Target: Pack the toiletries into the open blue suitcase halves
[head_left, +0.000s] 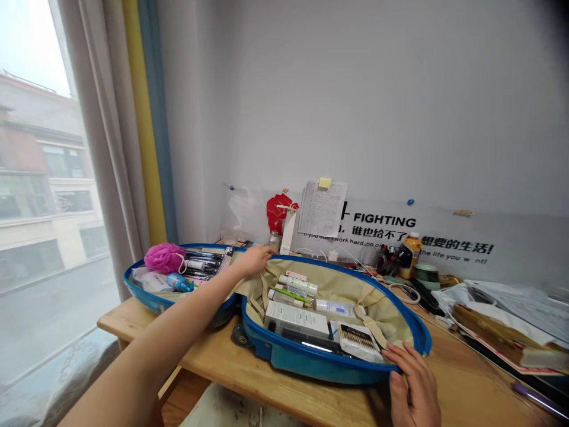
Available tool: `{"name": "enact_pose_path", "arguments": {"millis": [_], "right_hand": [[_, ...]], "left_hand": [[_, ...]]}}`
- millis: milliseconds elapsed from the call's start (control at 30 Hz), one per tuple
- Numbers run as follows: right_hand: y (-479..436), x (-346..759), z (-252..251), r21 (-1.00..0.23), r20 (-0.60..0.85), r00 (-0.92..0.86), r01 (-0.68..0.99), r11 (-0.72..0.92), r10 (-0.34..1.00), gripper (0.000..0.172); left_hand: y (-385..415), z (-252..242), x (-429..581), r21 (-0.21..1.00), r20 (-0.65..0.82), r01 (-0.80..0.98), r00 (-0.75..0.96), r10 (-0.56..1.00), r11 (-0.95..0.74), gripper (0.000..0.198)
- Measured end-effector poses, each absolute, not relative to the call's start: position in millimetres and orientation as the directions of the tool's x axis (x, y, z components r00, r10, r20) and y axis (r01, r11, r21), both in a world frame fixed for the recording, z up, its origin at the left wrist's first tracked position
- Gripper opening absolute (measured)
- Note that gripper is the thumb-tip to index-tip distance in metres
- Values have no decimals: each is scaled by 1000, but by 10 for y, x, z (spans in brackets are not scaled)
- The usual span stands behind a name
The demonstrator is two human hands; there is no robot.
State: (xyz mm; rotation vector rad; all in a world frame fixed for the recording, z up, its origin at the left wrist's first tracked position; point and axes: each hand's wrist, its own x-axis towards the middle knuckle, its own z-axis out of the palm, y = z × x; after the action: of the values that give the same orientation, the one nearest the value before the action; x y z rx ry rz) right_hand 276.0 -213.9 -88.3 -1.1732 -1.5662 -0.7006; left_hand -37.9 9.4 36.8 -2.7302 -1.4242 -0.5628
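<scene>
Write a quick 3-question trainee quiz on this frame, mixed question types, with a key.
1. Multiple choice: what does the right hand rest on?
A) the near rim of the blue suitcase
B) a drawer handle
C) a laptop
2. True or false: the pink bath pouf lies in the suitcase half on the window side.
3. Fill in: the ____ hand reaches to the far side, where the two halves meet.

Key
1. A
2. True
3. left; the left hand is at the beige lining there.
</scene>
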Motion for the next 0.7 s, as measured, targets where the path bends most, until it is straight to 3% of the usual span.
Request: {"name": "enact_pose_path", "arguments": {"millis": [133,433,700], "right_hand": [[-2140,2766,-891,-125,942,-4,924,360,336,26],[-2141,2746,-880,-142,942,11,919,368,337,24],[-2136,2744,-872,-143,939,12,923,358,343,27]], "left_hand": [[165,437,-1060,166,257,893,371,892,-419,32],[-43,211,-2105,2,-136,976,217,967,-219,25],[-101,17,-2167,-162,-174,965,176,969,-204,34]]}}
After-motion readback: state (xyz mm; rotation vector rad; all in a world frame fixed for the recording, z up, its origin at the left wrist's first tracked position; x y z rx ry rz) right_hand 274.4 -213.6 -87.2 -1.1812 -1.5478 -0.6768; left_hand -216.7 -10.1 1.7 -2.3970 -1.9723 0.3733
